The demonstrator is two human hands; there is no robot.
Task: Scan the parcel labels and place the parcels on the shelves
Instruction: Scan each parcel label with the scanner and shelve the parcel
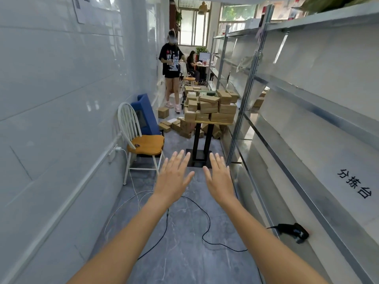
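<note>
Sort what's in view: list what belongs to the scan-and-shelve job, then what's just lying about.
For the job:
- parcels piled on the table
- parcels on the floor
- scanner lying on a shelf
- shelves
- left hand and right hand, both holding nothing

Lying about:
- chair
- blue case
- cables on the floor

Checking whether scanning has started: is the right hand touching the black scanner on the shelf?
Apart. The head view shows the open right hand held over the floor, the scanner lying alone on the shelf.
</note>
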